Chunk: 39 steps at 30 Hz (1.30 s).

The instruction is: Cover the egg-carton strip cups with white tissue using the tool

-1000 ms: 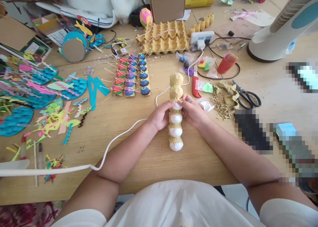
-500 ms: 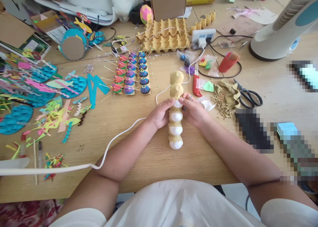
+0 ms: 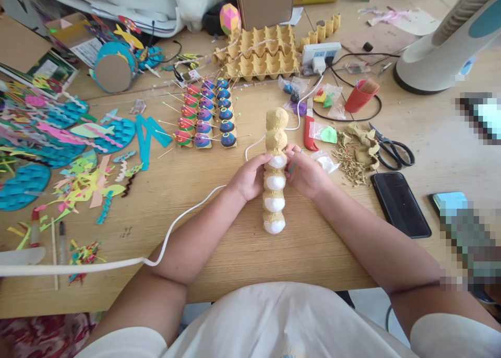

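A strip of egg carton cups [image 3: 276, 139] stretches away from me over the table. White clay [image 3: 274, 204] covers part of the nearer cups, while the two farthest cups are bare tan pulp. My left hand [image 3: 250, 178] grips the strip from the left, its thumb by the farthest white patch. On the opposite side my right hand [image 3: 307, 172] has its fingers curled in against the strip's edge, level with that same patch; its lower fingers are partly hidden. Just beyond my right hand lies a clear bag with white stuff [image 3: 325, 162].
Painted carton strips [image 3: 203, 112] with pins stand at left centre, before bare egg trays [image 3: 260, 52]. To the right are a red-handled cutter [image 3: 310, 131], scissors [image 3: 395, 152], carton scraps [image 3: 354, 152] and a phone [image 3: 401, 204]. A white cable [image 3: 176, 222] crosses my left forearm.
The strip has shifted slightly left along with my left hand. My right thumb has drawn back from the white patch to the strip's right edge.
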{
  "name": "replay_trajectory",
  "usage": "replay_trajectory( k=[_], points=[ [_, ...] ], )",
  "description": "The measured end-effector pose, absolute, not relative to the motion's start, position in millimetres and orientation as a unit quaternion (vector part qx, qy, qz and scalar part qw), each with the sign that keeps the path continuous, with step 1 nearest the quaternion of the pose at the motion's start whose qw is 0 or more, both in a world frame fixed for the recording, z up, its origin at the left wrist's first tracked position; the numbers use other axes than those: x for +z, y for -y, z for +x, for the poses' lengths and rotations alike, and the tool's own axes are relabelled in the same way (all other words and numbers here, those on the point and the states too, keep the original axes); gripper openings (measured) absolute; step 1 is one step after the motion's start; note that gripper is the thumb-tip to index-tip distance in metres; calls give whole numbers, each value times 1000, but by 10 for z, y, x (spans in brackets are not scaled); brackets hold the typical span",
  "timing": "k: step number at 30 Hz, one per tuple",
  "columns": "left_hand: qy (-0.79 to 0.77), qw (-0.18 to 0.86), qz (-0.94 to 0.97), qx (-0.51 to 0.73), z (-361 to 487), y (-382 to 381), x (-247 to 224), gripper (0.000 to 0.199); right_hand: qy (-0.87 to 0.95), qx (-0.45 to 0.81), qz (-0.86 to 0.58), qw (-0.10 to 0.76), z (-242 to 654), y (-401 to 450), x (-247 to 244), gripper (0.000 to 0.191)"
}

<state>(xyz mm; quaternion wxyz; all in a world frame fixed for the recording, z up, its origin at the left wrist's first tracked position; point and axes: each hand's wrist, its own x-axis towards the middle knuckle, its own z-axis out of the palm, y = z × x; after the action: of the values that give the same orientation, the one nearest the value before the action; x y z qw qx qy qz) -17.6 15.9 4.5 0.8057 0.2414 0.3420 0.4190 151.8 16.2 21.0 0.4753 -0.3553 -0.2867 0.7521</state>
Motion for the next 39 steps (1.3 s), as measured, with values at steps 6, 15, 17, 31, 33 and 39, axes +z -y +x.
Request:
replay_trajectory(
  k=[6, 15, 17, 31, 33, 39],
  points=[
    [-364, 797, 230, 424, -171, -168, 77, 32, 309, 733, -367, 482, 1497, -157, 195, 67],
    [-362, 784, 207, 459, -94, -131, 160, 29, 310, 710, -385, 502, 1469, -170, 184, 73],
    [-347, 793, 202, 457, -89, -129, 181, 32, 308, 709, -388, 502, 1468, -174, 178, 74],
    [-385, 779, 197, 454, -115, -170, 171, 25, 346, 687, -399, 499, 1456, -153, 196, 71],
    [-379, 781, 203, 454, -120, -173, 185, 25, 344, 684, -402, 503, 1459, -161, 190, 71],
    [-358, 793, 221, 441, -133, -172, 186, 21, 346, 676, -404, 511, 1454, -164, 199, 71]
  ],
)
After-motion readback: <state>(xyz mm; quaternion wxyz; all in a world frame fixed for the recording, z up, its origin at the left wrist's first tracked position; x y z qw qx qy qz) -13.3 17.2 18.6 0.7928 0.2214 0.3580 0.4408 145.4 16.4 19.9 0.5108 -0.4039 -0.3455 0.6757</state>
